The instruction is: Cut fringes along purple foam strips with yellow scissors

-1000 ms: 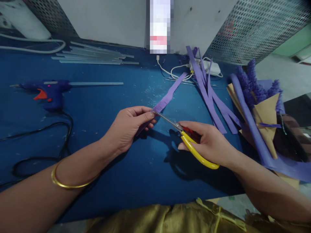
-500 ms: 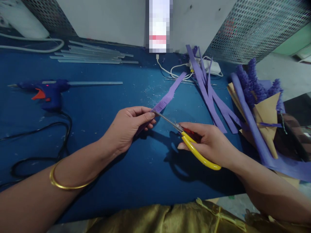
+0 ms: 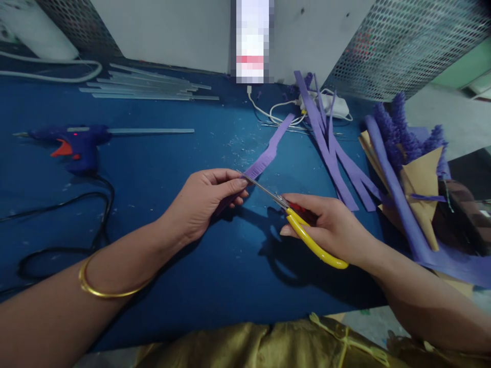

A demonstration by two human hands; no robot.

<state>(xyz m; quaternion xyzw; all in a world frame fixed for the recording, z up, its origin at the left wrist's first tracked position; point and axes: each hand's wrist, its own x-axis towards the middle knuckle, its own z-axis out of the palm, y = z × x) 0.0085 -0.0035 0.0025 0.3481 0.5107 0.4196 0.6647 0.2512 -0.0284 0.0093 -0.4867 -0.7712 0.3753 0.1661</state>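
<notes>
Between thumb and fingers, my left hand [image 3: 215, 197] pinches a purple paper strip [image 3: 268, 153] near the middle of the table. The strip runs up and to the right from the fingertips, and fine slits line its edge close to them. My right hand [image 3: 330, 220] is closed around the handles of yellow-handled scissors [image 3: 312, 243]. Their blades point up and left and meet the strip right beside my left thumb. Part of the handles is hidden by my right fingers.
A blue glue gun [image 3: 82, 145] with a glue stick lies at left, its black cord below. Clear glue sticks [image 3: 149, 84] rest at the back. Loose purple strips [image 3: 322, 138], a white cable [image 3: 264, 113] and a wrapped purple bouquet [image 3: 416, 168] are to the right.
My left fingertips and the strip's slit part have shifted very slightly right at the blades. The right hand and scissors have hardly moved.
</notes>
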